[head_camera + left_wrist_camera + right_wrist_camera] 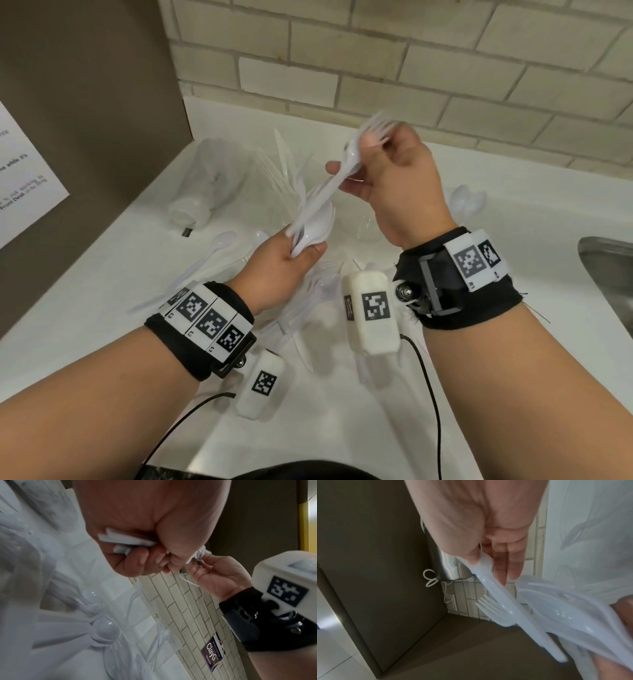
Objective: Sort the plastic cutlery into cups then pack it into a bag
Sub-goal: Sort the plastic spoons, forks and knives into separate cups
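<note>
Both hands are raised over the white counter (342, 428). My left hand (298, 248) grips a bundle of white plastic cutlery (317, 224), spoon bowls and fork tines sticking up; the handle ends (123, 540) poke out of the fist (137, 559). My right hand (359, 164) pinches white forks (354, 150) near the head, tines (378, 128) pointing up and away, handles reaching down into the left bundle. In the right wrist view the thumb and fingers (498, 566) hold a fork (501, 597). A clear cup (284, 171) behind holds knives.
Another clear cup (209, 181) lies on its side at the back left. Loose forks and spoons (308, 301) are scattered under my wrists, with more spoons (467, 202) at the right. A steel sink (609, 274) is at the right edge, a brown panel (85, 102) to the left.
</note>
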`<state>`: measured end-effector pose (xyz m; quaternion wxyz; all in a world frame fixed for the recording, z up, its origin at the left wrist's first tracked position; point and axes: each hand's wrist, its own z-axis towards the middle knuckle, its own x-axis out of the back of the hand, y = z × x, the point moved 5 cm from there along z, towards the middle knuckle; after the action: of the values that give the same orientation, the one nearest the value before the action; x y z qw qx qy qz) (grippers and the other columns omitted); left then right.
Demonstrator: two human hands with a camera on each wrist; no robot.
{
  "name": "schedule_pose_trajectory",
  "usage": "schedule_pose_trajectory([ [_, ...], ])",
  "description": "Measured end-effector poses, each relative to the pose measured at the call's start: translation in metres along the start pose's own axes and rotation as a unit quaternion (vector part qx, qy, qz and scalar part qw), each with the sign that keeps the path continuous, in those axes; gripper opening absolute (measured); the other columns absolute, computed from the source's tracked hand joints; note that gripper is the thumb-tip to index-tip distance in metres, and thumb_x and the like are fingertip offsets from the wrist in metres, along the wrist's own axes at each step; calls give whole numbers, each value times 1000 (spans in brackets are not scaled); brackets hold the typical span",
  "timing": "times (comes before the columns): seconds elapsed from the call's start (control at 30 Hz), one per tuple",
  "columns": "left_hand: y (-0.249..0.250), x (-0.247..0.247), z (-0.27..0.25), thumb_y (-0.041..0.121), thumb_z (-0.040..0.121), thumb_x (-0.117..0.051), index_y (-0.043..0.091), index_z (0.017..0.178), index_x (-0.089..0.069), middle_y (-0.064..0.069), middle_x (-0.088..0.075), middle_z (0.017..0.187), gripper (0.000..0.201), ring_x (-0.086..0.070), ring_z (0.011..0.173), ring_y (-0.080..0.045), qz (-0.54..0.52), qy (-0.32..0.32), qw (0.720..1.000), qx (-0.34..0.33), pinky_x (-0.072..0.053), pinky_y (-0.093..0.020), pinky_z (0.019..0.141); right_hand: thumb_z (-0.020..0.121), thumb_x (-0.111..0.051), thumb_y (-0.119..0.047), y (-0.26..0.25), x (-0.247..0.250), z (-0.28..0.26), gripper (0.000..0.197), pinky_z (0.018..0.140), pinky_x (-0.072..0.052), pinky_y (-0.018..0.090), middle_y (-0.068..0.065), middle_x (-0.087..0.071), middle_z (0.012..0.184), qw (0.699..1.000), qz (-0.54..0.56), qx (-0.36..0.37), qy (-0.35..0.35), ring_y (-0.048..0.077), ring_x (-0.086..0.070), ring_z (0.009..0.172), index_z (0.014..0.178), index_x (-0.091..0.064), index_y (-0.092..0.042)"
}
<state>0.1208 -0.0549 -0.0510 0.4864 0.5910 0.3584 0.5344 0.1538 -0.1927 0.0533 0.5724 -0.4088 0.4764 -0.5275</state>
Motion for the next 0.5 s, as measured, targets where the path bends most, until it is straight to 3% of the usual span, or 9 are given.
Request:
schedule_pose_trajectory([
  [0.1, -1, -1, 0, 29, 98, -50, 27, 75, -43, 15, -42, 53, 23, -38, 45, -2, -17, -15, 1000, 4, -31, -23, 51, 104, -31, -10, -17, 9, 1, 8, 73, -60, 44, 12, -60, 82, 994, 94, 33, 52, 28, -71, 67, 109, -37, -8],
  [0.2, -4, -1, 0, 31, 98, -49, 15, 88, -50, 5, -38, 61, 18, -34, 46, -8, -74, -27, 996, 46, -32, -25, 46, 104, -28, -9, -34, 25, 0, 16, 65, -60, 47, 11, -52, 85, 983, 113, 93, 112, 26, -67, 52, 119, -31, -14],
  [0.3, -6, -1, 0, 32, 99, -46, 16, 97, -58, 4, -40, 63, 20, -37, 49, -10, -115, -29, 991, 55, -36, -25, 47, 102, -28, -8, -33, 34, 0, 21, 46, -52, 34, 9, -49, 86, 983, 57, 102, 142, 18, -49, 39, 120, -33, -19],
  [0.37, -7, -2, 0, 30, 100, -44, 16, 100, -61, 3, -41, 65, 22, -37, 53, -13, -161, -45, 985, 51, -38, -26, 48, 101, -34, -14, -15, 32, 1, 20, 42, -39, 23, 6, -51, 79, 989, -20, 65, 134, 14, -40, 41, 119, -38, -20],
  [0.47, -5, -7, 0, 33, 99, -45, 16, 105, -64, 1, -43, 65, 26, -39, 53, -14, -224, -81, 970, 39, -40, -27, 49, 91, -60, -31, 17, 20, -2, 24, 51, -39, 26, 6, -62, 74, 989, -134, -1, 59, 11, -49, 52, 111, -50, -21],
  [0.5, -3, -8, 0, 34, 97, -46, 15, 106, -65, 1, -44, 65, 28, -39, 53, -14, -246, -94, 964, 38, -39, -27, 49, 87, -67, -30, 27, 17, -4, 27, 52, -39, 27, 8, -62, 75, 990, -135, -31, 34, 12, -51, 54, 108, -54, -20],
])
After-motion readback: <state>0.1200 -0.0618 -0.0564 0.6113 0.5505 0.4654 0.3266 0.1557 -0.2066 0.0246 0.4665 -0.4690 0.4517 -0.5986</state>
